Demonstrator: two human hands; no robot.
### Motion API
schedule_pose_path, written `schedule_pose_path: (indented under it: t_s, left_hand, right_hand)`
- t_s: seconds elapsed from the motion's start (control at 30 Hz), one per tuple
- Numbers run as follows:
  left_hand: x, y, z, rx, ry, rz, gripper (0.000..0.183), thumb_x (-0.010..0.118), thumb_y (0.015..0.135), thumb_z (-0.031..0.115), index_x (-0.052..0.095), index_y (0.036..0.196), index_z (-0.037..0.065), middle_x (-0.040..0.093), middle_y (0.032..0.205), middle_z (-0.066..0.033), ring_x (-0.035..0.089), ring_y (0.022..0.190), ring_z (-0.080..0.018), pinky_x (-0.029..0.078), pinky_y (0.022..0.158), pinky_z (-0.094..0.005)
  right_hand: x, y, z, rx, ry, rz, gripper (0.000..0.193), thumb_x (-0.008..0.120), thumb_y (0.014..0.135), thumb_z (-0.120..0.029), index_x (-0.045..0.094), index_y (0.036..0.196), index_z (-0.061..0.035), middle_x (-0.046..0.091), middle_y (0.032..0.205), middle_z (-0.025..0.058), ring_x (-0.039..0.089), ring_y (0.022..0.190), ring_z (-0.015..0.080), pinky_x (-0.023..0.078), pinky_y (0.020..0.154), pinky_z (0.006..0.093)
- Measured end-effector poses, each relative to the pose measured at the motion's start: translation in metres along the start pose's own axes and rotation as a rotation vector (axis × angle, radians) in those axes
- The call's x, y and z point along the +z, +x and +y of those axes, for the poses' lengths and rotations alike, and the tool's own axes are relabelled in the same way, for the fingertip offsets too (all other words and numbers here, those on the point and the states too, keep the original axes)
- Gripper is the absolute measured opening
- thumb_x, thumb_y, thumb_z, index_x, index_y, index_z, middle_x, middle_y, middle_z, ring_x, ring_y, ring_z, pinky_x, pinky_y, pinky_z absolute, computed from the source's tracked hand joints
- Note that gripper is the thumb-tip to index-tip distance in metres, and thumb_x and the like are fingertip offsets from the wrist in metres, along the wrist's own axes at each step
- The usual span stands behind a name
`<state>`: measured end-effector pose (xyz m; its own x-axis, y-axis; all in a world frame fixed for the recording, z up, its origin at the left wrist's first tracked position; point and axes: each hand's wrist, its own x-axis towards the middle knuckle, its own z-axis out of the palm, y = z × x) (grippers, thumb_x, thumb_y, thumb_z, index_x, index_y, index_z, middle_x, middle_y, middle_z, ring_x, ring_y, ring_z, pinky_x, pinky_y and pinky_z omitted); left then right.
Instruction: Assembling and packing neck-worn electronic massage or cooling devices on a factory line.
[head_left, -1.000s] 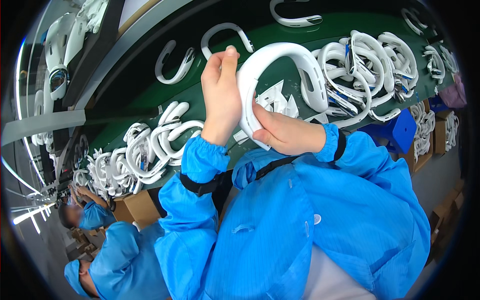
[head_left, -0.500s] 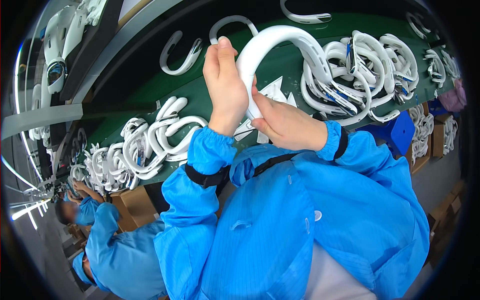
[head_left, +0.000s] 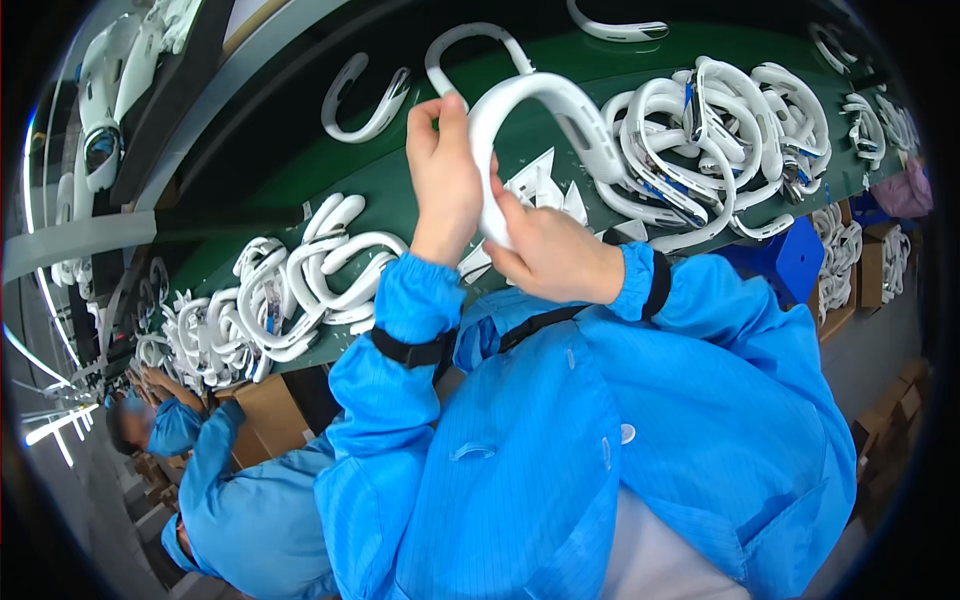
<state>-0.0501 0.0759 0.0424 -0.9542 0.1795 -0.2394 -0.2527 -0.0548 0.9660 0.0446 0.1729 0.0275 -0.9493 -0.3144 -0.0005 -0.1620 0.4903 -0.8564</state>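
Note:
A white, curved neck fan (head_left: 542, 92) is raised over the green bench between my hands, its bend upward and a slotted arm pointing right. My left hand (head_left: 445, 185) is closed around the fan's left side. Lower down, my right hand (head_left: 565, 250) pinches the end of that same side between thumb and fingers. The fingertips behind the fan are partly hidden. Cut white sheet pieces (head_left: 538, 180) lie on the bench just beyond my right hand.
More white neck fans are piled on the bench at right (head_left: 735, 130) and left (head_left: 290, 290). Single curved pieces (head_left: 375, 118) lie at the far side. A blue bin (head_left: 795, 262) stands at right. A co-worker (head_left: 255, 500) in blue works at lower left.
The neck fan has come down a little in the view and turned slightly, its slotted arm now further left. Both hands keep their hold, and my right hand has shifted left.

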Motion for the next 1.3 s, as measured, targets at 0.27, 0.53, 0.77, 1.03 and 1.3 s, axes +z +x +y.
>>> schedule_pose_path:
  t_s: [0.27, 0.53, 0.77, 1.03, 1.3]
  left_hand:
    - [-0.014, 0.013, 0.017, -0.264, -0.151, -0.151, 0.024, 0.046, 0.092, 0.030, 0.046, 0.085, 0.006, 0.046, 0.050, -0.0051, 0.043, 0.034, -0.0134, 0.035, 0.033, -0.0262]
    - [-0.023, -0.004, 0.030, -0.166, -0.380, -0.294, 0.041, 0.034, 0.094, 0.036, 0.043, 0.115, 0.002, 0.056, 0.066, -0.0121, 0.056, 0.052, -0.0204, 0.048, 0.053, -0.0308]
    - [-0.017, -0.031, 0.002, 0.226, -0.157, -0.141, 0.036, 0.032, 0.096, 0.033, 0.038, 0.115, 0.003, 0.053, 0.056, -0.0098, 0.055, 0.049, -0.0166, 0.044, 0.045, -0.0249]
    - [-0.007, -0.034, 0.004, 0.186, -0.217, 0.126, 0.034, 0.025, 0.096, 0.039, 0.036, 0.091, 0.007, 0.050, 0.054, -0.0102, 0.053, 0.045, -0.0188, 0.044, 0.042, -0.0268]
    - [-0.041, -0.021, 0.005, -0.122, -0.211, -0.229, 0.048, 0.037, 0.092, 0.041, 0.049, 0.113, -0.001, 0.058, 0.072, -0.0086, 0.060, 0.072, -0.0209, 0.050, 0.063, -0.0316]
  right_hand:
    - [-0.015, 0.005, -0.001, -0.009, 0.458, -0.184, 0.037, 0.048, 0.089, -0.022, 0.036, 0.111, 0.0056, 0.057, 0.079, 0.0190, 0.059, 0.071, 0.0301, 0.047, 0.065, 0.0365]
    - [-0.020, 0.009, 0.017, 0.013, 1.029, -0.351, 0.043, 0.052, 0.091, -0.025, 0.038, 0.124, -0.0019, 0.050, 0.103, 0.0061, 0.052, 0.091, 0.0134, 0.043, 0.083, 0.0273]
    - [-0.016, 0.009, 0.019, 0.035, 0.967, -0.335, 0.047, 0.057, 0.088, -0.017, 0.038, 0.127, 0.0010, 0.052, 0.111, 0.0091, 0.051, 0.099, 0.0141, 0.043, 0.086, 0.0287]
    - [-0.022, 0.008, -0.006, 0.067, 0.617, -0.214, 0.033, 0.053, 0.089, -0.022, 0.047, 0.114, 0.0001, 0.057, 0.098, 0.0115, 0.056, 0.089, 0.0202, 0.045, 0.079, 0.0317]
    - [-0.009, 0.009, 0.007, 0.086, 1.033, -0.300, 0.042, 0.050, 0.092, -0.028, 0.044, 0.123, -0.0007, 0.053, 0.105, 0.0053, 0.051, 0.096, 0.0123, 0.044, 0.081, 0.0293]
